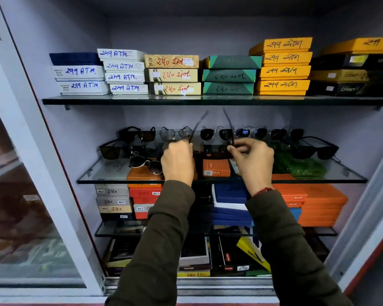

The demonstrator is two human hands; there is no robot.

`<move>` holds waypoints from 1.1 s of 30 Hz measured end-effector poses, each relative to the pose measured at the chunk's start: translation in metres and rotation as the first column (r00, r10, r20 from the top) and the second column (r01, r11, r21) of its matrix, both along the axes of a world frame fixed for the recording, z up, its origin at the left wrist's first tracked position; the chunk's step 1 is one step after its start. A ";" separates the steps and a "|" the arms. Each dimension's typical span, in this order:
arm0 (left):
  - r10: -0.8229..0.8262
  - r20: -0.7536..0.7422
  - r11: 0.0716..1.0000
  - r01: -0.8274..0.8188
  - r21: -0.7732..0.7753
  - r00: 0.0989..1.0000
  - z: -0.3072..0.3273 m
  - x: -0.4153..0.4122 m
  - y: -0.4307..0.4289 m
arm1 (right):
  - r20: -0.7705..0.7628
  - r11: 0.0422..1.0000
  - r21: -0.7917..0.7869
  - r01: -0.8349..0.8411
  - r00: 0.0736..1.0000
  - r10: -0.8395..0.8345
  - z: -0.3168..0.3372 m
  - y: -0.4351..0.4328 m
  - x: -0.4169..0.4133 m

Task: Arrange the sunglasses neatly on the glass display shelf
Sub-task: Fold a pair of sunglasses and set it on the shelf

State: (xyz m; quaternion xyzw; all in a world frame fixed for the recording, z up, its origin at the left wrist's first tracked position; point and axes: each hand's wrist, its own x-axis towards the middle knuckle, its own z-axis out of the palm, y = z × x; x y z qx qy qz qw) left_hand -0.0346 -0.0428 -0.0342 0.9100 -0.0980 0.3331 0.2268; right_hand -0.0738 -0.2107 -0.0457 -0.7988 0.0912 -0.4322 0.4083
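Head view, left hand (177,160) and right hand (252,160) grasping sunglasses (215,149) between them, above glass shelf (106,173).

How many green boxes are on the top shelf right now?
3, in one pile on the top shelf: top green box, middle green box, bottom green box. Any behind the pile would be hidden.

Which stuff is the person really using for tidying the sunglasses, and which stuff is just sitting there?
Part of the job:
- left hand and right hand, together holding a dark pair
- sunglasses row at the back
- glass display shelf

Just sitting there:
- labelled boxes on the top shelf
- orange boxes underneath
- green pouch
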 end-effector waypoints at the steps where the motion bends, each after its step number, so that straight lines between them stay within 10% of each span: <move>1: 0.003 0.009 0.997 -0.002 -0.075 1.000 -0.002 0.000 0.001 | 0.013 0.997 0.068 -0.036 0.999 0.035 -0.003 -0.003 -0.001; 8: -0.230 -0.009 0.714 0.163 -0.681 0.973 -0.011 0.009 -0.012 | 0.031 0.922 0.355 -0.155 0.988 0.154 -0.006 -0.025 -0.009; 14: -0.445 -0.047 0.489 0.198 -0.849 0.895 -0.012 0.005 -0.054 | 0.067 0.880 0.447 -0.160 0.987 0.145 -0.006 -0.069 -0.014; 21: -0.652 -0.147 0.425 0.198 -0.883 0.744 -0.011 0.019 -0.103 | -0.042 0.916 0.371 -0.154 0.982 0.182 -0.009 -0.141 -0.007; 33: -0.520 -0.223 0.577 0.147 -0.804 0.824 -0.024 0.039 -0.155 | -0.249 0.995 -0.085 0.060 0.965 -0.080 -0.010 -0.179 0.022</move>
